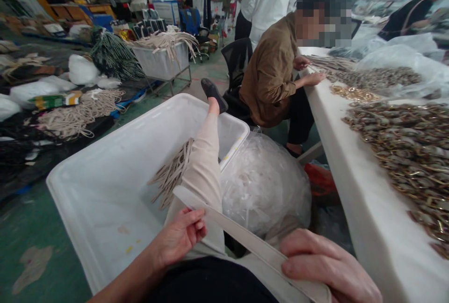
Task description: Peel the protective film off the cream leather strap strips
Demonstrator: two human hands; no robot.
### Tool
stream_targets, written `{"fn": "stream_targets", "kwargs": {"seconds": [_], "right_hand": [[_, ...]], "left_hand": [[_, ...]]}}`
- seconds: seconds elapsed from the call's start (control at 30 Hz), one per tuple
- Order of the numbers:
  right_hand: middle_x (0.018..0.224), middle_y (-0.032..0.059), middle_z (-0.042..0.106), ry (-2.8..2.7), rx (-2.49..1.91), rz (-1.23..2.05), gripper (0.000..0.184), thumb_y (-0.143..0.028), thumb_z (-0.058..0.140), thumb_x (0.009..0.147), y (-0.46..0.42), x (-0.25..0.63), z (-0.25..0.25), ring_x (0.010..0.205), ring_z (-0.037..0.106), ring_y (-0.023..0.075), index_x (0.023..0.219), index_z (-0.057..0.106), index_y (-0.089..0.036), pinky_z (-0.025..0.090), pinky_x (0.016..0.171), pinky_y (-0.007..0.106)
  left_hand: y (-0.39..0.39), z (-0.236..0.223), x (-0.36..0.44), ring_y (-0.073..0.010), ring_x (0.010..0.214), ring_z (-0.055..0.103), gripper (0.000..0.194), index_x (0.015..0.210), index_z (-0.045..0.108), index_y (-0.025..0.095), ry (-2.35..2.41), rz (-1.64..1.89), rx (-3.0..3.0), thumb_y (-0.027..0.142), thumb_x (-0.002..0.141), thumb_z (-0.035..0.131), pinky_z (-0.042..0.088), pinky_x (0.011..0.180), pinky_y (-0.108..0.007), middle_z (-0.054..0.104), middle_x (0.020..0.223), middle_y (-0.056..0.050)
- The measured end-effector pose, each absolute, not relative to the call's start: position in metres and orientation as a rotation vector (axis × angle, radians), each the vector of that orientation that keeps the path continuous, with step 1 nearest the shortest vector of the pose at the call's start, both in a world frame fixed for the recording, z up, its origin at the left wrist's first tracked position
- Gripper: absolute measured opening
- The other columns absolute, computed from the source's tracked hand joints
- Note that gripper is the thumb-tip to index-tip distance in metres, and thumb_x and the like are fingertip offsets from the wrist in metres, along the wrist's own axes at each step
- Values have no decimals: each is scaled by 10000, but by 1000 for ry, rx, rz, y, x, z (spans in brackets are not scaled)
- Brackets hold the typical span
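Observation:
A flat beige strap (242, 235) runs slantwise across my lap, its pale, somewhat see-through tip (182, 195) pointing up and left. Near that tip, my left hand (184, 233) pinches the strap between thumb and fingers. Lower right, my right hand (322, 261) is closed around the strap's other part, with its fingertips curled over the edge. Part of the strap under the right hand is hidden. Below my outstretched leg, a bundle of thin beige straps (171, 172) lies in a large white bin (105, 191).
A clear plastic bag (266, 181) bulges between the bin and a white table (336, 139). Metal-trimmed pieces (407, 148) are heaped on the table. A co-worker in a brown shirt (270, 69) sits at it. Farther back stands a cart (164, 60) piled with straps.

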State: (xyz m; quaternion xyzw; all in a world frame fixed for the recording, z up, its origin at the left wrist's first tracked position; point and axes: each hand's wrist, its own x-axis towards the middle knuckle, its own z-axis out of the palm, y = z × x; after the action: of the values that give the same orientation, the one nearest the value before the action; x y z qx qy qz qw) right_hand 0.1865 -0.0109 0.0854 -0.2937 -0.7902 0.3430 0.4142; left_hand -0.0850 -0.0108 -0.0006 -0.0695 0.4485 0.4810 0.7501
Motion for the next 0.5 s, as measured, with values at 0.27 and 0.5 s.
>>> {"fn": "stream_targets", "kwargs": {"seconds": [0.27,0.5], "right_hand": [[1093,69,705,-2117,-602,877,165,-192,506,1000,20,127,33,985,678,159,1010,666,-235,522,879,292],[887,7,740,-1968,-716,1327,215,-361,473,1034,3,156,31,874,698,151,996,656,-256,472,999,328]], "left_hand": [[-22,5,-59,-58,516,538,370,729,704,119,824,892,2,167,489,982,498,581,-201,625,623,27],[0,-12,-104,-224,881,723,245,1095,695,39,977,1098,-105,205,951,586,588,794,-309,743,1020,-171]]}}
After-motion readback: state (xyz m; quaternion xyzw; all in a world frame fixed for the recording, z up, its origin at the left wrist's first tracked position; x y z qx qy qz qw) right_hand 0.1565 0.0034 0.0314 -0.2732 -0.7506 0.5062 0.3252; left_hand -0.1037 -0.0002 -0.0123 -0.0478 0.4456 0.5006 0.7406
